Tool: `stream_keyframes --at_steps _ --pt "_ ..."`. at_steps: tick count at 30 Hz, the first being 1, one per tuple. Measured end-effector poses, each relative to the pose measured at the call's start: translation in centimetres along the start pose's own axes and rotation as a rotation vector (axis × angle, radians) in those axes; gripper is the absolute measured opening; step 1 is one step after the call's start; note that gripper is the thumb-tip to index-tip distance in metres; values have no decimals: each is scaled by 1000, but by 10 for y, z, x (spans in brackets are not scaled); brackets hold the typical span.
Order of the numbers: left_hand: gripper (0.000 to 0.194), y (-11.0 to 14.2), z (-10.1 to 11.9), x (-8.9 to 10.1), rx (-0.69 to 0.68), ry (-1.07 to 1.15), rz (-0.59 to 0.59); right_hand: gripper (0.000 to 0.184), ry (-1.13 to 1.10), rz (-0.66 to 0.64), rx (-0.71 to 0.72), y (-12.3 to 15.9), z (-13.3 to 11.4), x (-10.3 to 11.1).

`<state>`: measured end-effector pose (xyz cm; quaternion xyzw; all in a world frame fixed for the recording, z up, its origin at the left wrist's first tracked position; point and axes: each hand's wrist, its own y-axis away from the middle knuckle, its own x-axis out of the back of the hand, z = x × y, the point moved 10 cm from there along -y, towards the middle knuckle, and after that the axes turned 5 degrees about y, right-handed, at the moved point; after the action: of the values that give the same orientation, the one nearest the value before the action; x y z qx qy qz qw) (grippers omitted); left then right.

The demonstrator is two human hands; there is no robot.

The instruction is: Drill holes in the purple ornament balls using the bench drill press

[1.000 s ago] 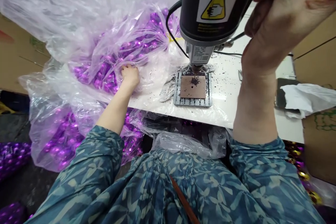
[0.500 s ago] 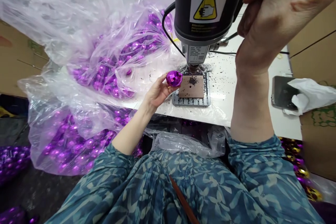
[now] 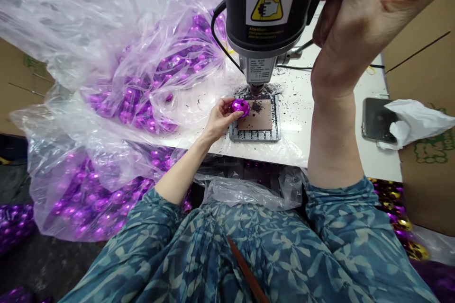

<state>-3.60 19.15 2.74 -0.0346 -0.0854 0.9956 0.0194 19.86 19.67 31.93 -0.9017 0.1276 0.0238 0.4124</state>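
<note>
My left hand (image 3: pixel 221 118) is closed on a shiny purple faceted bauble (image 3: pixel 241 107), thumb on its near side. The bauble is over the left part of a brown square board (image 3: pixel 261 120), which has a small dark hole and lies on the grey slotted base (image 3: pixel 254 136) of a small drill press (image 3: pixel 272 33). Up at the right, my right hand (image 3: pixel 355 23) is wrapped round the end of the press's metal lever (image 3: pixel 304 46); the fingers hide the grip. Dark shavings lie on the board and around the base.
Clear plastic bags (image 3: pixel 117 57) full of purple baubles crowd the left side. A phone (image 3: pixel 378 120) and a white tissue (image 3: pixel 419 113) lie on the white table (image 3: pixel 295 137) at right, near a cardboard box (image 3: pixel 426 165). A black cable runs beside the press.
My left hand has turned the bauble and brought it slightly nearer the board's middle, the thumb now showing on the near side. My right hand keeps its hold on the lever. The view has shifted slightly.
</note>
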Motion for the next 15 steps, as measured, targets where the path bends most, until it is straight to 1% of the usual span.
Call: stream_keyframes --at_steps 5,9,12,15 --pt "75 -13 -9 -14 -6 -24 -67 73 37 -19 2 -1 -1 1" --pt "72 -18 -15 -18 -20 -113 -52 76 35 -18 17 -1 -1 2" --pt "69 -17 -10 -23 -57 -231 -47 79 52 -11 42 -1 0 2" --pt "62 -13 1 -33 -137 -359 -76 82 81 -7 58 0 1 1"
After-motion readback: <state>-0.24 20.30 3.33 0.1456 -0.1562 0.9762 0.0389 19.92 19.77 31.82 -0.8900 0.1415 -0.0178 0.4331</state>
